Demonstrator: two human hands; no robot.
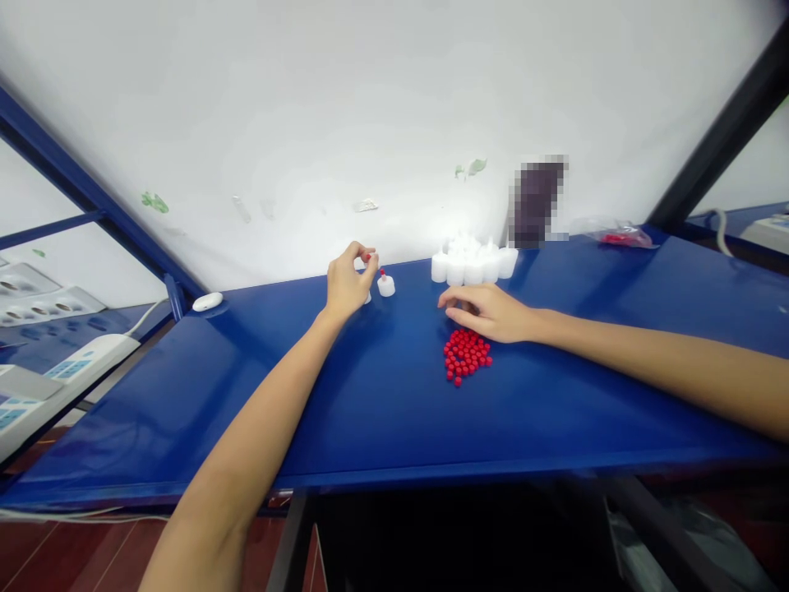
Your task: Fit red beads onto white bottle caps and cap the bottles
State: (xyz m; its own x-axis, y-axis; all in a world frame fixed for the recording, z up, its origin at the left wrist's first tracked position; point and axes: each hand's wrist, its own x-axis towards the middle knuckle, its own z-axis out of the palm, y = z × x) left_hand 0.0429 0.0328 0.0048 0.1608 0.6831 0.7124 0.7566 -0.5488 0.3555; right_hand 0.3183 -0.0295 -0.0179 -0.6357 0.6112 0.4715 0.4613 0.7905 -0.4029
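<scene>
My left hand (348, 284) is at the back of the blue tabletop, its thumb and fingers closed in a pinch on a small red cap (368, 257). Part of a white bottle (368, 298) shows beneath those fingers; the rest of it is hidden by the hand. Just right of it stands another small white bottle (385, 286) with a red cap on its nozzle. My right hand (486, 312) hovers or rests beside a pile of loose red caps (467, 355), fingers loosely curved and thumb apart, with nothing visible in them. Several white bottles (473, 267) stand grouped behind it.
A white rounded case (208, 302) lies at the table's back left. Toward the back right is a clear plastic bag (620, 234) with red pieces inside. White power strips (80, 362) sit at far left. A white wall (345, 123) borders the blue table (382, 419).
</scene>
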